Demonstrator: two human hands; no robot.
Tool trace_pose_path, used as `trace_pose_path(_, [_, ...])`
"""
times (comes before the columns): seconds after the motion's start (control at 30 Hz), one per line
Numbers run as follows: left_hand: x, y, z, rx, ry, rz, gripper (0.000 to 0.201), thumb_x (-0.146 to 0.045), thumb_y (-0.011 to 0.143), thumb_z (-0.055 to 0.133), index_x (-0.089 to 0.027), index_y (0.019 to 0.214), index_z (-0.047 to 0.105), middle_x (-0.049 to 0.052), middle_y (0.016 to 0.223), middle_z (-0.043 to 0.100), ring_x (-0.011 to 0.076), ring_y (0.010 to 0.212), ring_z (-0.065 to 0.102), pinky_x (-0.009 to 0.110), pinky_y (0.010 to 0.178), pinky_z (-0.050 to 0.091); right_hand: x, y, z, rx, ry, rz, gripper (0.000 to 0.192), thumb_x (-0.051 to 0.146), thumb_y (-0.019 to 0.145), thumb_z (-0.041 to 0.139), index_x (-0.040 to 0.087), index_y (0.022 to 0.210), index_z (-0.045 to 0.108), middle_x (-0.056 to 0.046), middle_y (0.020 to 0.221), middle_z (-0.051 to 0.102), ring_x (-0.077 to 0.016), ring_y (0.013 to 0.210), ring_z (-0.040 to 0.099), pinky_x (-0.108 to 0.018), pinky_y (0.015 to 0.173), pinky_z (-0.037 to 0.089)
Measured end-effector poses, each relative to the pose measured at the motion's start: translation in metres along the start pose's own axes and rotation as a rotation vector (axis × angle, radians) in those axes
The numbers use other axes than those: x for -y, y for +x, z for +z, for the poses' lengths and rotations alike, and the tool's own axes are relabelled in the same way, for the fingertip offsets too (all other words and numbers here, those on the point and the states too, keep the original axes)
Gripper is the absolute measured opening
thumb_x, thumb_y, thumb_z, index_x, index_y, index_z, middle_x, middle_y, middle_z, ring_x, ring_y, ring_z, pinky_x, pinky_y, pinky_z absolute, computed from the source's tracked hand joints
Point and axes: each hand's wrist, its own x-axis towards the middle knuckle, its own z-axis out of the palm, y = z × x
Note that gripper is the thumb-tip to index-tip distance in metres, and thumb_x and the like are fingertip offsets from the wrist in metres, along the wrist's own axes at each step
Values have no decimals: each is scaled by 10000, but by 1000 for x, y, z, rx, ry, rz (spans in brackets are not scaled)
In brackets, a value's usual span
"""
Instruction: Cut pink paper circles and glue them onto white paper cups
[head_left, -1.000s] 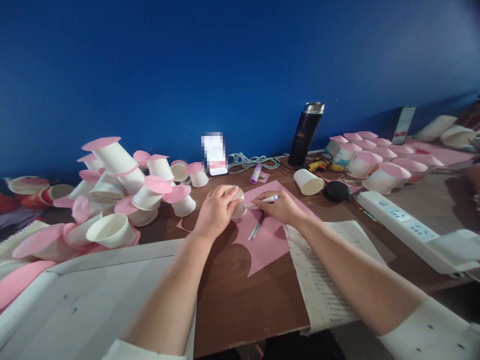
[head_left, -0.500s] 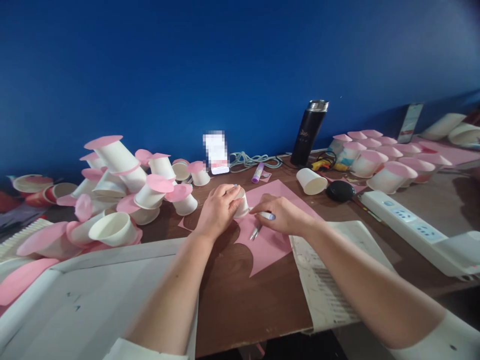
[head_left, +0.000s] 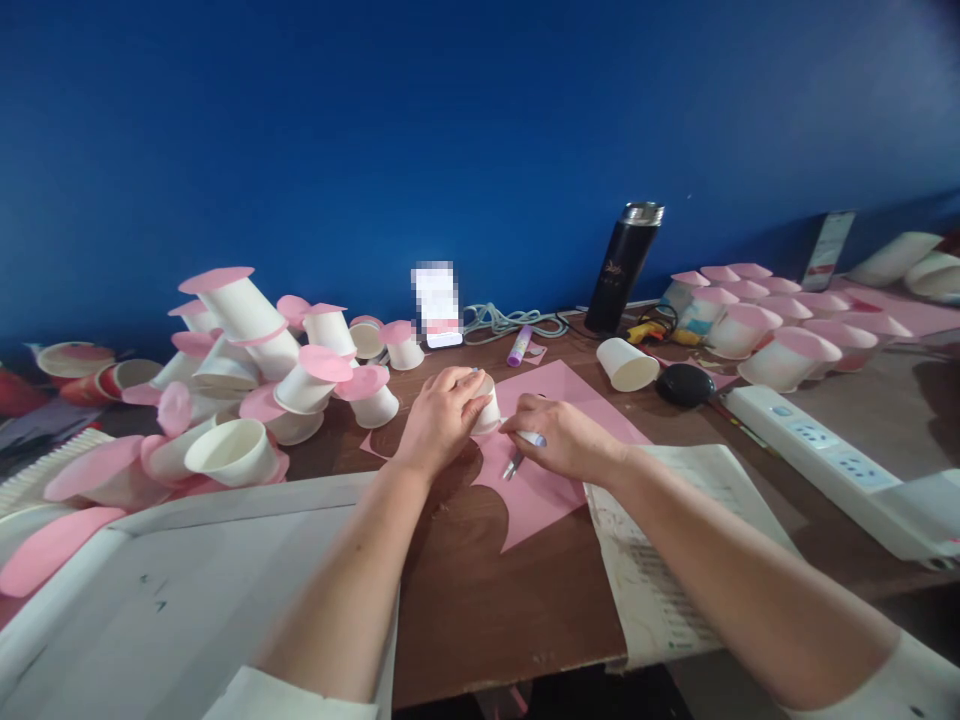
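My left hand (head_left: 441, 417) presses down on a small white paper cup (head_left: 487, 410) that stands upside down on a pink paper sheet (head_left: 541, 480). A white pen (head_left: 531, 437) is gripped in my right hand (head_left: 564, 440), its tip against the sheet right beside the cup's rim. A pair of scissors (head_left: 514, 465) lies on the pink sheet just under my right hand. The sheet rests on a brown wooden table (head_left: 465, 590) and has curved pieces cut out of its left edge.
A heap of white cups with pink discs (head_left: 247, 370) fills the left. More capped cups (head_left: 765, 320) stand at the right. A black flask (head_left: 622, 267), purple glue stick (head_left: 517, 346), lone cup (head_left: 627, 364), black round object (head_left: 684, 384), power strip (head_left: 832, 455) and newspaper (head_left: 660, 560) surround the work area.
My right hand turned the pen from pointing right to lying close against the cup and slid slightly left along its rim. My left hand stayed on the cup.
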Motion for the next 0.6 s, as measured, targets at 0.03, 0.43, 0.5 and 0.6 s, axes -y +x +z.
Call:
trace_pose_path(0.03, [0, 0, 0, -4, 2, 2, 368, -404, 936, 463, -250, 1238, 608, 60, 1226, 592, 229, 1139, 545, 398, 1008, 435, 0, 0, 0, -7, -6, 7, 236, 170, 883, 515, 213, 954, 736, -37, 835, 585, -147, 747, 621, -242, 710, 438])
trace_pose_path(0.43, [3, -1, 4, -56, -2, 45, 335, -358, 934, 484, -248, 1225, 608, 62, 1193, 603, 218, 1099, 562, 387, 973, 463, -23, 14, 13, -246, 232, 105, 202, 163, 794, 583, 194, 905, 749, -42, 915, 713, -175, 867, 652, -250, 790, 472])
trace_pose_path(0.5, [3, -1, 4, -66, 1, 53, 328, -358, 933, 485, -250, 1215, 614, 64, 1190, 605, 220, 1091, 567, 392, 968, 465, -24, 20, 14, -259, 293, 170, 192, 165, 780, 584, 195, 884, 742, -33, 917, 722, -175, 872, 652, -252, 796, 471])
trace_pose_path(0.6, [4, -1, 4, -63, 15, 60, 338, -355, 936, 478, -244, 1228, 608, 69, 1192, 605, 225, 1101, 563, 394, 975, 460, -25, 31, 13, -242, 414, 322, 156, 198, 764, 593, 197, 857, 717, -20, 877, 721, -168, 835, 646, -248, 742, 475])
